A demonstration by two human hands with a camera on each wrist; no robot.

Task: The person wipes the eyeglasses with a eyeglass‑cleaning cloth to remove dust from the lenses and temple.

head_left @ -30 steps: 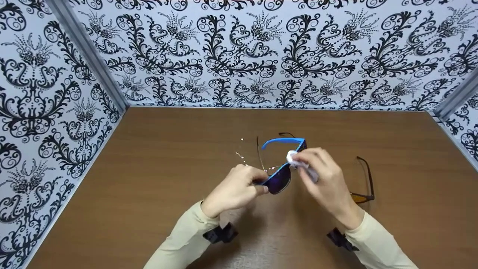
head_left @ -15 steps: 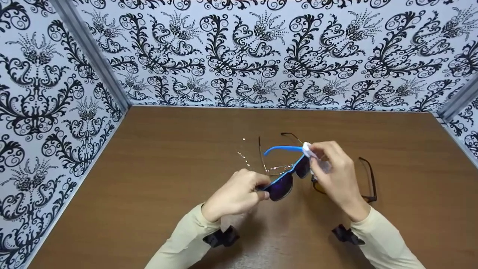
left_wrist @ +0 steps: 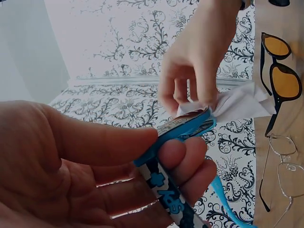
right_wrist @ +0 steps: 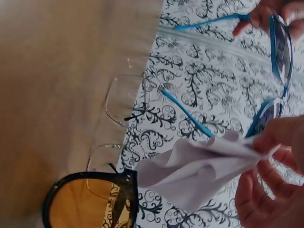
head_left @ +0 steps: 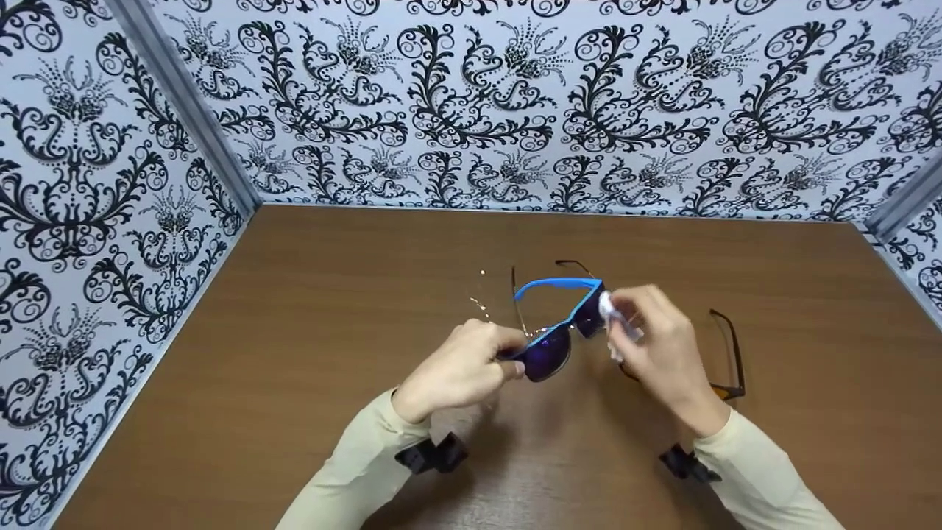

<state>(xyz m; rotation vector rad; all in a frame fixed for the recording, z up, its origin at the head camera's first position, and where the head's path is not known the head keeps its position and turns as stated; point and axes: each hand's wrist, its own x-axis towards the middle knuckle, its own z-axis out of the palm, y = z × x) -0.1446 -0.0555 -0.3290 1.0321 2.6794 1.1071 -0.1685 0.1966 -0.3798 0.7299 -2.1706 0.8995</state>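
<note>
The left hand (head_left: 462, 366) grips 1 pair of sunglasses (head_left: 548, 355), the right hand (head_left: 662, 350) 1 cloth (right_wrist: 197, 173), only the left-wrist view showing 2 amber lenses (left_wrist: 286, 81).

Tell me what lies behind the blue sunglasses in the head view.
Behind the blue sunglasses lie wire-framed glasses: parts of both temples and a sliver of rim show; most of their front is covered.

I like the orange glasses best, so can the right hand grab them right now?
Not quite yet, I think: the right hand is busy pinching a white cloth. Once it lets go, probably yes: the orange glasses lie close by and nothing seems to rest on them.
</note>
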